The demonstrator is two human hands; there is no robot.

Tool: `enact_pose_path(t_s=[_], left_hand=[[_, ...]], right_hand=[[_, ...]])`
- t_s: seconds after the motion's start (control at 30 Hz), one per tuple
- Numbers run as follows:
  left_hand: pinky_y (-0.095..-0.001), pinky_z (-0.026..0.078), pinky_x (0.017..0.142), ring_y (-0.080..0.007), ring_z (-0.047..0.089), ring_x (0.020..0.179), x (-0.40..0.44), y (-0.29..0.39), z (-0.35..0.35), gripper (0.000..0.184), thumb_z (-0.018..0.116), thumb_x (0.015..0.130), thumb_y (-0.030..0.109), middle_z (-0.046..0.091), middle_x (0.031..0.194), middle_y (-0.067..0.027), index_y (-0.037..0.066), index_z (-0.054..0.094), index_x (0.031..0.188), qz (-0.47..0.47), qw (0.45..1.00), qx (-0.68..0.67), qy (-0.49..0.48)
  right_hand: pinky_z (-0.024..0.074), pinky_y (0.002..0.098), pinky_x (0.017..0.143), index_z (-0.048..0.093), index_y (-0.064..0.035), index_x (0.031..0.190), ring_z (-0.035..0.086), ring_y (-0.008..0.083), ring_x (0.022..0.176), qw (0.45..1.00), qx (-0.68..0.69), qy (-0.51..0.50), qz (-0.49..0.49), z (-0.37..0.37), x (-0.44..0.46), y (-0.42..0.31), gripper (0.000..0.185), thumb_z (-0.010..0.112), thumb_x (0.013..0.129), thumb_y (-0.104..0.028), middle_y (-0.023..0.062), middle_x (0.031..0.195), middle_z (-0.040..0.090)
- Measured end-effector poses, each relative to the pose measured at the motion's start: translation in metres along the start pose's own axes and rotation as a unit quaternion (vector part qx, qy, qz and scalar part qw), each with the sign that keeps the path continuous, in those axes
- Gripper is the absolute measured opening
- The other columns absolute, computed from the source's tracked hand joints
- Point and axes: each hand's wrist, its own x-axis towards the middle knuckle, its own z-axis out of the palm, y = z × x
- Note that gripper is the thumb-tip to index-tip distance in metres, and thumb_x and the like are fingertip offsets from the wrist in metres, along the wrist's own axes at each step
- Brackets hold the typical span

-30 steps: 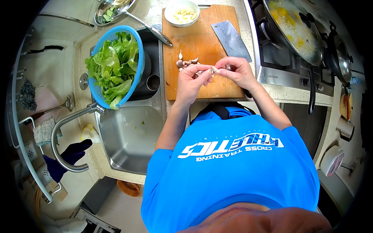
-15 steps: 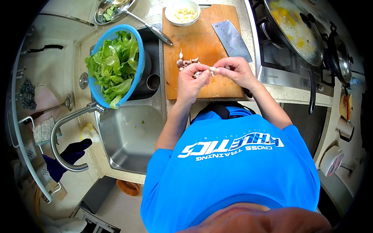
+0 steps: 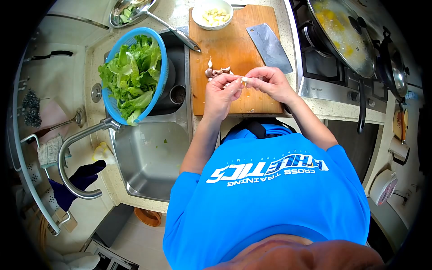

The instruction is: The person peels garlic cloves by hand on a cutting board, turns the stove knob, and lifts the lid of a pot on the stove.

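Note:
A small pale garlic clove is pinched between the fingertips of both hands, above the near part of the wooden cutting board. My left hand is closed at its left side, and my right hand grips it from the right. Just beyond my left fingers lies a small heap of unpeeled garlic cloves, partly covered by that hand. A cleaver rests flat on the board's right side. At the far end of the board stands a white bowl with peeled garlic pieces inside.
Left of the board, a blue basket of lettuce sits over the sink, beside a curved faucet. A strainer handle reaches onto the board's edge. On the right, a lidded pan stands on the gas stove.
My fingers have shifted slightly around the garlic clove, which now shows whiter and smaller between the fingertips. The cleaver, bowl and heap of cloves have stayed in place.

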Motion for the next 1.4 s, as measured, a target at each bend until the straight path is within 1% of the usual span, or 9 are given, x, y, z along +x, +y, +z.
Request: enact_pose_path(t_s=[0.27,0.57,0.63,0.83,0.97,1.03,1.13,1.2,1.4], left_hand=[[-0.0175,0.031,0.049,-0.0060,0.043,0.056,0.001,-0.006,-0.002,0.008,0.055,0.088,0.005,0.057,0.074,-0.0045,-0.002,0.057,0.092,0.009,1.000,0.004,-0.016],[-0.0177,0.032,0.049,-0.0049,0.042,0.055,0.002,-0.014,-0.007,0.006,0.054,0.088,0.006,0.054,0.072,-0.0026,-0.001,0.055,0.089,0.016,0.999,0.034,-0.023],[-0.0177,0.032,0.049,-0.0048,0.042,0.055,0.001,-0.015,-0.005,0.006,0.054,0.087,0.006,0.055,0.071,-0.0026,0.000,0.055,0.088,0.026,0.999,0.038,-0.021],[-0.0171,0.033,0.050,-0.0032,0.042,0.057,0.001,-0.016,0.005,0.004,0.055,0.086,0.004,0.057,0.075,-0.0014,0.001,0.056,0.088,0.098,0.987,0.120,0.030],[-0.0182,0.039,0.056,-0.0036,0.048,0.063,0.001,-0.018,0.004,0.002,0.057,0.085,0.003,0.057,0.075,0.0002,0.001,0.056,0.085,0.170,0.941,0.275,0.095],[-0.0187,0.041,0.057,-0.0037,0.050,0.065,0.002,-0.019,0.002,0.003,0.058,0.084,0.003,0.056,0.075,0.0006,0.001,0.056,0.083,0.199,0.918,0.327,0.107],[-0.0219,0.044,0.057,-0.0071,0.053,0.064,0.004,-0.019,0.000,0.004,0.060,0.081,0.002,0.056,0.071,-0.0018,0.001,0.056,0.081,0.236,0.871,0.411,0.126],[-0.0268,0.045,0.055,-0.0154,0.056,0.060,0.004,-0.016,0.002,0.008,0.063,0.077,0.002,0.058,0.069,-0.0066,0.003,0.055,0.079,0.312,0.780,0.525,0.137],[-0.0356,0.047,0.054,-0.0277,0.058,0.061,-0.001,-0.015,0.011,0.013,0.065,0.072,0.008,0.058,0.070,-0.0088,0.006,0.054,0.079,0.333,0.711,0.613,0.085]], right_hand=[[0.0355,0.0177,0.050,0.067,-0.0043,0.087,0.047,0.0014,0.058,0.995,-0.089,0.020,-0.032,-0.002,-0.001,0.005,0.014,0.064,0.085,-0.018,-0.0030,0.070,0.062],[0.0328,0.0154,0.048,0.064,-0.0035,0.090,0.046,0.0025,0.057,0.975,0.187,-0.045,0.107,-0.001,0.000,0.022,0.015,0.062,0.086,-0.018,-0.0009,0.073,0.060],[0.0323,0.0147,0.047,0.063,-0.0039,0.093,0.046,0.0020,0.057,0.936,0.324,-0.043,0.132,0.004,0.000,0.029,0.015,0.060,0.088,-0.018,-0.0005,0.075,0.059],[0.0335,0.0137,0.049,0.062,-0.0049,0.095,0.046,0.0015,0.059,0.925,0.339,-0.073,0.156,0.002,0.004,0.022,0.017,0.058,0.090,-0.021,-0.0017,0.075,0.060],[0.0329,0.0139,0.048,0.063,-0.0057,0.095,0.046,0.0014,0.058,0.962,0.218,-0.022,0.162,0.009,0.005,0.009,0.019,0.058,0.090,-0.023,-0.0027,0.073,0.059],[0.0316,0.0146,0.047,0.063,-0.0067,0.093,0.045,0.0012,0.058,0.991,0.087,0.025,0.095,0.013,0.006,0.008,0.019,0.058,0.089,-0.025,-0.0030,0.072,0.059],[0.0319,0.0148,0.047,0.063,-0.0066,0.090,0.046,0.0013,0.058,0.975,0.172,0.058,0.125,0.018,0.008,0.012,0.020,0.057,0.090,-0.026,-0.0031,0.072,0.059],[0.0320,0.0145,0.046,0.063,-0.0066,0.089,0.046,0.0014,0.057,0.970,0.193,0.082,0.126,0.025,0.008,0.012,0.020,0.057,0.090,-0.026,-0.0029,0.071,0.059],[0.0422,0.0174,0.048,0.061,-0.0051,0.091,0.054,0.0055,0.060,0.921,0.334,0.115,0.163,0.038,0.011,0.019,0.022,0.056,0.091,-0.027,0.0004,0.075,0.060]])
